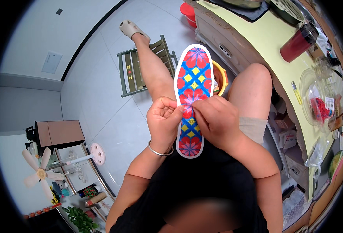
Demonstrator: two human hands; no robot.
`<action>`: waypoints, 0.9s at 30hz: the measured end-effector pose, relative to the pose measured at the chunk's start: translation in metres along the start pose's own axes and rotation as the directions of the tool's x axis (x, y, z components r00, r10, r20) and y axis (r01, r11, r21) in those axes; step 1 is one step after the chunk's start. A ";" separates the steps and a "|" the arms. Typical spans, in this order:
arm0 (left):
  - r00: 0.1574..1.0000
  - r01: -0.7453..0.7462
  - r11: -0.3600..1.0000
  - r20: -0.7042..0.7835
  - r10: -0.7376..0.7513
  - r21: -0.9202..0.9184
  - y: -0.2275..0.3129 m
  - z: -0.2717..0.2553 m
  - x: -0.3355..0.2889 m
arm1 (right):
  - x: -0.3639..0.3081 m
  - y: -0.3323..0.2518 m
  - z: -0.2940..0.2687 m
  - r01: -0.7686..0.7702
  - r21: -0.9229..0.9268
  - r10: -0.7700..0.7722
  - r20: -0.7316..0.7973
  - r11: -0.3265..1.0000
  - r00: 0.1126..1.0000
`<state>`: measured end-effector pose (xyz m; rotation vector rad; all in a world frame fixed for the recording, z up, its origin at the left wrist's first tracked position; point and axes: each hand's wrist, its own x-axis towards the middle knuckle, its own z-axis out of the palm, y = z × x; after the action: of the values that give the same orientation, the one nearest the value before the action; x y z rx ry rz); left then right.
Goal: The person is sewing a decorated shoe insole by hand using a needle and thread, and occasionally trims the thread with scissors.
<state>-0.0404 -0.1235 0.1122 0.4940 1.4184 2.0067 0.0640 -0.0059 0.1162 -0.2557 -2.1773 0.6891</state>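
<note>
Pale grey tiled floor (109, 128) spreads below a seated person, with a curved, pale yellow-green tabletop (270, 40) along the right. Held in the air over the lap is the long white-rimmed insole (194, 83), patterned in red, blue, yellow and pink cross-stitch. Thumb and curled fingers of the left hand (164, 121) grip its left edge near the middle; the fingers of the right hand (219, 121) are drawn together and closed on it opposite, though whether they also pinch a needle or thread is too small to tell. The step in hand looks like close work at the insole's narrow middle; the next move probably calls for a steady left grip and a fine, controlled pinch from the right. Just beyond the insole, and partly hidden by it, a round yellow plastic bucket (226, 75) contains small items I cannot identify. Farther out, a red plastic bucket (188, 15) hides its contents. On the tabletop, a clear round plastic container (304, 87) appears to hold a tangled bright red bundle (320, 110), perhaps thread.
</note>
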 end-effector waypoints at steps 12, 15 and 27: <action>1.000 -0.002 1.000 0.010 0.002 -0.002 0.000 0.002 0.000 | 0.000 0.000 0.000 -0.005 -0.013 0.005 0.005 1.000 1.000; 1.000 0.004 1.000 0.003 -0.004 0.004 0.001 0.004 -0.001 | 0.000 -0.001 0.000 -0.008 -0.014 0.008 0.002 1.000 1.000; 0.958 -0.281 0.898 0.036 0.286 0.340 -0.011 0.005 -0.004 | -0.001 -0.004 -0.001 0.003 -0.013 -0.003 0.041 1.000 0.999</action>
<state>-0.0313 -0.1207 0.1034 0.8842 1.8040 1.9870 0.0655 -0.0094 0.1180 -0.2471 -2.2214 0.6845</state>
